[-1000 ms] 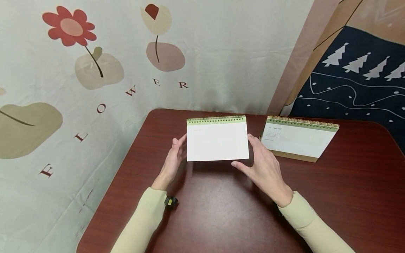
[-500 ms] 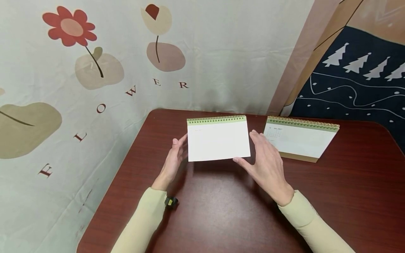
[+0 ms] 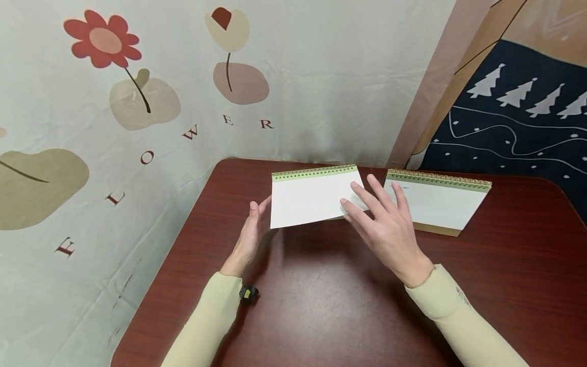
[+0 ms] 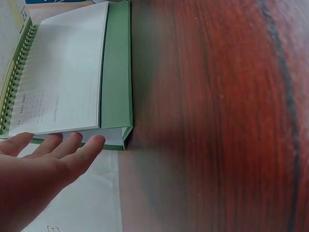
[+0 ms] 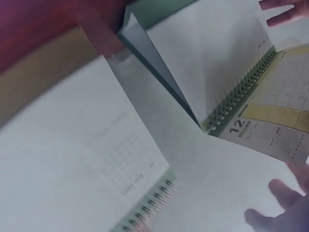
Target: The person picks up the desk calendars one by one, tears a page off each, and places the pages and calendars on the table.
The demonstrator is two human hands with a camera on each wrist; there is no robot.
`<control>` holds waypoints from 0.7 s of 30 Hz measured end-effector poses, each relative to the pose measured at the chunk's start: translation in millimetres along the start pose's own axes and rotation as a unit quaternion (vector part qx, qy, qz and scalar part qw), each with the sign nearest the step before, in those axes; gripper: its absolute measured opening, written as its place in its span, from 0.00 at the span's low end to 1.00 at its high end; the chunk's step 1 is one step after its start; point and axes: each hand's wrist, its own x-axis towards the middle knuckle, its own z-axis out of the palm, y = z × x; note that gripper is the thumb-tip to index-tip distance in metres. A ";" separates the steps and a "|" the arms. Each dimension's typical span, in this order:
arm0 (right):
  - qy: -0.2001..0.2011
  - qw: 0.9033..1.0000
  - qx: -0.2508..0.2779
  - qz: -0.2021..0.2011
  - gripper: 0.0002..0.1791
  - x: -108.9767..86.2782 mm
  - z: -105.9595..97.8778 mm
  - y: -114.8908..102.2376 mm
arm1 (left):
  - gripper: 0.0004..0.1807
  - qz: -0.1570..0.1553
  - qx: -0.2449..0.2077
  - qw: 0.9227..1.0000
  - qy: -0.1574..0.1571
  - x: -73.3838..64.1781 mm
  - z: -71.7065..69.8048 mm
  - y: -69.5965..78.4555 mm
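Note:
A desk calendar with a green spiral-bound top stands at the middle of the table. Its white front page is raised at the lower right corner, and a strip of base shows beneath. My right hand is at that right side, fingers spread and overlapping the page; whether the fingertips touch it I cannot tell. Beside the calendar's left edge, my left hand has its fingers extended; in the left wrist view the fingertips lie along the calendar's side. A page marked 12 hangs behind the rings in the right wrist view.
A second spiral desk calendar with a brown base stands just right of my right hand. The dark red table ends at a white printed cloth behind. A navy tree-patterned cloth hangs at right.
My right hand has risen and turned, its fingers now spread over the page's right side. The page's lower right corner has lifted. The left hand has stayed put.

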 end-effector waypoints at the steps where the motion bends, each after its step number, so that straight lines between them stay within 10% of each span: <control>1: 0.001 1.000 0.001 -0.012 0.13 3.0 -0.5 0.2 | 0.48 -0.002 0.002 1.000 0.001 -0.2 -0.3 -0.1; 21: 0.017 0.996 -0.024 -0.079 0.13 67.2 -0.7 -1.6 | 0.47 0.005 -0.004 1.000 0.005 1.0 -1.7 -1.8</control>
